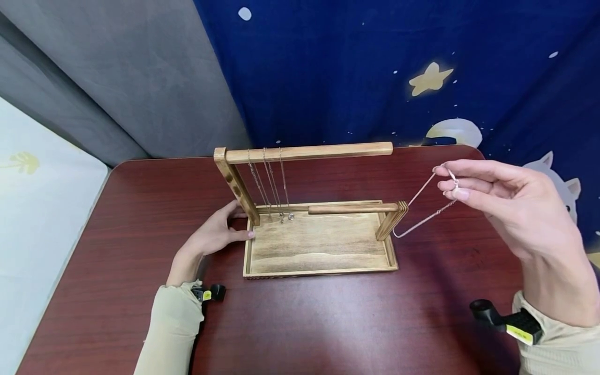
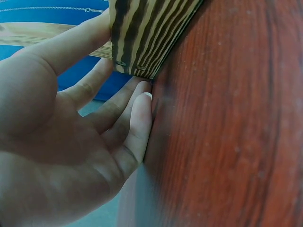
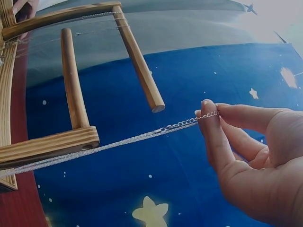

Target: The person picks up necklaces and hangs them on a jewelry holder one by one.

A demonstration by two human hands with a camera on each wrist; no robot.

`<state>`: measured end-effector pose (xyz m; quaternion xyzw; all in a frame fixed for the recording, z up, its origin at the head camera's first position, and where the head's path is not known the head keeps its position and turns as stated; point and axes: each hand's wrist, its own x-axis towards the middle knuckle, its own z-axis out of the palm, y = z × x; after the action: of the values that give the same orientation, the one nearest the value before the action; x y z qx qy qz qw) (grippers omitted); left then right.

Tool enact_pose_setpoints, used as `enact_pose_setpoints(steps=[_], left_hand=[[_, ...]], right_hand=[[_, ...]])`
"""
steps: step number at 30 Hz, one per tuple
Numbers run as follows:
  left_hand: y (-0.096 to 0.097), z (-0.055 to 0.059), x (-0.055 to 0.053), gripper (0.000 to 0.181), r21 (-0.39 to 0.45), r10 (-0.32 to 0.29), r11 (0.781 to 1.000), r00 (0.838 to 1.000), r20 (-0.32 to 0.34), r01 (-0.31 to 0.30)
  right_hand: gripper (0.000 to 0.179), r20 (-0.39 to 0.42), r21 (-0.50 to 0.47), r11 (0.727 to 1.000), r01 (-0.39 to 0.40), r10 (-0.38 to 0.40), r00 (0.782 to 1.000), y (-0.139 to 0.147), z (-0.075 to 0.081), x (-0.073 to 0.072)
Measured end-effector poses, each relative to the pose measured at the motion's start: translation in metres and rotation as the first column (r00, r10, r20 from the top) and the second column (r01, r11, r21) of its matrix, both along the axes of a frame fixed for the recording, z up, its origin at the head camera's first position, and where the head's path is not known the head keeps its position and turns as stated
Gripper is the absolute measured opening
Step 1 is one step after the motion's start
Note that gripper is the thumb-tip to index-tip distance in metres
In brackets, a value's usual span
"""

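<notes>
A wooden jewelry stand [image 1: 319,263] has a shallow tray base, a tall left post carrying an upper bar [image 1: 337,151], and a shorter right post carrying a lower bar [image 1: 351,209]. Several fine necklaces [image 1: 272,179] hang from the upper bar's left part, small pendants low over the tray. My left hand [image 1: 213,229] holds the stand's left end, thumb at the tray rim and fingers behind the post. Between thumb and fingertips, my right hand [image 1: 520,203] pinches a silver chain necklace [image 3: 184,124] by its ends. Its loop droops toward the right post.
The stand sits on a dark red wooden table [image 1: 300,323]. Behind it hang a grey curtain [image 1: 140,78] and a blue curtain [image 1: 328,67] with stars. A white panel [image 1: 37,182] borders the table's left side. Both bars have free ends.
</notes>
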<state>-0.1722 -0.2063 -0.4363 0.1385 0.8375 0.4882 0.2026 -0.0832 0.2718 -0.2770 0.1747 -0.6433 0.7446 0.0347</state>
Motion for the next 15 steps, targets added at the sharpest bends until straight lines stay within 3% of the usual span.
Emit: enact_pose_setpoints(steps=[5, 11, 15], left_hand=[[0.000, 0.001, -0.001, 0.080, -0.033, -0.001, 0.999, 1.000, -0.011, 0.001], [0.000, 0.002, -0.001, 0.081, -0.035, -0.007, 0.999, 1.000, -0.022, 0.006], [0.000, 0.002, -0.001, 0.080, -0.043, -0.005, 0.999, 1.000, -0.021, 0.004]], right_hand=[[0.044, 0.010, -0.094, 0.994, -0.050, 0.052, 0.999, 0.000, 0.002, -0.010], [0.050, 0.004, -0.103, 0.992, -0.068, 0.068, 0.998, -0.004, 0.005, -0.018], [0.046, 0.030, -0.105, 0.994, -0.038, 0.041, 0.999, -0.010, 0.008, -0.024]])
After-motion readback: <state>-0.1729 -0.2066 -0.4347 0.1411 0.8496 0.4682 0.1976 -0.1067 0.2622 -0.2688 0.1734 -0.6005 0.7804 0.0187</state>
